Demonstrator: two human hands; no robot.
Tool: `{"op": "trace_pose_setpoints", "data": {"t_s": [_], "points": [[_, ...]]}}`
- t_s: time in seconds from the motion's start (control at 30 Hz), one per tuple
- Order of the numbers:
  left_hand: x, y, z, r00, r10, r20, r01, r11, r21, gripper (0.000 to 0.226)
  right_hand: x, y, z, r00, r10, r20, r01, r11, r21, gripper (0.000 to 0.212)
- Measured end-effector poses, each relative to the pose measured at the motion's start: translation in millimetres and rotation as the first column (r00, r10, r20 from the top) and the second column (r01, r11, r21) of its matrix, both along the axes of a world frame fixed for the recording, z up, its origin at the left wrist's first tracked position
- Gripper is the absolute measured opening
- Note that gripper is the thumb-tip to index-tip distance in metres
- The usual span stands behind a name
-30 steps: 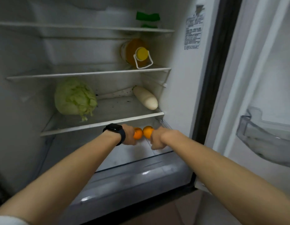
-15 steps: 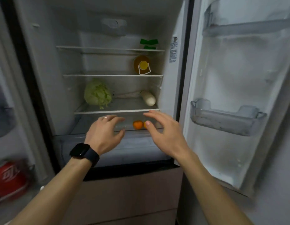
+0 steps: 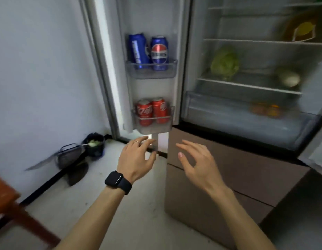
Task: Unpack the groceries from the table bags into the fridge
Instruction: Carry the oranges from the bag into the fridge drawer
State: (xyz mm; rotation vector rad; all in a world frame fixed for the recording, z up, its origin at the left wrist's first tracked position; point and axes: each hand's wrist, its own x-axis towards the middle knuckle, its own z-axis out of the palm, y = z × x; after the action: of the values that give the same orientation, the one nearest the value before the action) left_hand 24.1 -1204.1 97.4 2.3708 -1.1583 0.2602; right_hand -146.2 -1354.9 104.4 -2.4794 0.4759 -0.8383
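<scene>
Now both hands empty: left hand [image 3: 136, 159] and right hand [image 3: 196, 163] fingers spread, hovering low before open fridge [image 3: 198, 51]. Far right, oranges [image 3: 264, 110] sit in crisper drawer [image 3: 228, 121]. No bags visible; wooden surface [image 3: 5, 195] corner near left, left hand nearer.

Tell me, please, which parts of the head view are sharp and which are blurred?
Head view, centre: the red cans and blue cans in the door are fairly sharp, as are the left hand and right hand. Head view, right side: the cabbage and oranges are smeared by motion blur. Head view, edges: the wide-angle lens bends the lines of the fridge door.
</scene>
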Motion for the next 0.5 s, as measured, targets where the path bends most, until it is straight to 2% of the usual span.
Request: {"op": "trace_pose_setpoints", "data": {"t_s": [0.23, 0.5], "points": [[27.7, 221.3, -55.2, 0.929, 0.361, -0.078, -0.346, 0.926, 0.154, 0.047, 91.1, 173.6, -44.9, 0.923, 0.331, -0.196, -0.328, 0.943, 0.051, 0.036], [29.0, 482.7, -67.1, 0.783, 0.617, -0.077, -0.583, 0.771, 0.255, 0.045, 156.7, 400.3, -63.5, 0.782, 0.566, -0.261, -0.572, 0.818, 0.059, 0.038]]}}
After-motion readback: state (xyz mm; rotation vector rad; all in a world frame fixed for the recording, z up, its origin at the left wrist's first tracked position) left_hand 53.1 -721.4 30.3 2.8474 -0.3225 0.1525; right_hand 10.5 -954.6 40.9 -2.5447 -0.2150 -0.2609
